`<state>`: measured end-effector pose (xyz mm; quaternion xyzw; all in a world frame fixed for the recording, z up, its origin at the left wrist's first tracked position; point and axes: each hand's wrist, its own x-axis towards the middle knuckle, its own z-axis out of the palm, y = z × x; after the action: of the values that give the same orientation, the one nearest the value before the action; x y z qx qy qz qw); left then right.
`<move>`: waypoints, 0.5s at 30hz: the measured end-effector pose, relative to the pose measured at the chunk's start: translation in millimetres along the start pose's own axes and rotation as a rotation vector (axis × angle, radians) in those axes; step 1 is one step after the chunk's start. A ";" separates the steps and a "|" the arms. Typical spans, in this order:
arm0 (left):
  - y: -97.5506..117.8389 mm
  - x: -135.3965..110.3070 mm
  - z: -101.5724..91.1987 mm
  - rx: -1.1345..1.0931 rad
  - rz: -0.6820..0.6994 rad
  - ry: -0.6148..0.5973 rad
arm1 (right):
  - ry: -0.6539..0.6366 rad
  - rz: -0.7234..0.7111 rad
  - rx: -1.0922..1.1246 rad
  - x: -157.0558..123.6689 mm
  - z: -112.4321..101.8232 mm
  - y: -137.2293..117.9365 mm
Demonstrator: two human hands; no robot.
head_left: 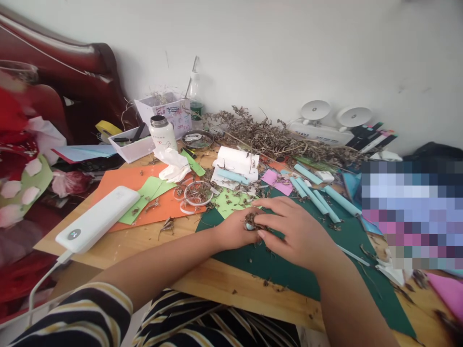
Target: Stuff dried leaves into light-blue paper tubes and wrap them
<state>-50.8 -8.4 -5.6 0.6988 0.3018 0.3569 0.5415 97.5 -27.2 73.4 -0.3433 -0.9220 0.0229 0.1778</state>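
My left hand (237, 229) is closed around a blue paper tube (249, 226), and only its end shows out of the fist. Crumbled dried leaves (250, 219) sit at that end. Over them, my right hand (289, 224) has its fingers curved and its fingertips on the leaves. Both hands are above a dark green sheet (289, 270) strewn with leaf bits. Several rolled blue paper tubes (308, 195) lie just beyond my right hand. A roll of white paper (237, 160) rests farther back, with another blue tube (232, 176) in front of it.
Dried plant stems (267, 132) are heaped along the wall, near a white router (321, 135). At left are a white power bank (97, 219), orange paper (119, 185), a tape ring (198, 193) and a white bottle (162, 132). Markers (376, 139) stand at back right.
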 end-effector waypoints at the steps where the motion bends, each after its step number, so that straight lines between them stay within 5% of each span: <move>1: 0.2 0.1 -0.1 0.018 0.004 -0.012 | -0.035 0.008 -0.007 1.1 -1.9 -1.2; 4: 2.2 0.8 -0.2 0.093 0.038 -0.022 | -0.066 0.018 0.017 3.4 -2.4 -3.1; 11: 3.0 5.2 0.3 0.192 0.039 -0.050 | 0.282 0.248 0.238 -0.7 25.7 -4.4; 15: 0.4 5.8 0.7 0.182 0.084 -0.035 | 0.325 0.365 0.312 -2.7 33.0 -5.0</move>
<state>-46.9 -4.2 -4.4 0.7631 0.2938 0.3385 0.4656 84.9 -30.2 42.4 -0.4712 -0.7897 0.1409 0.3667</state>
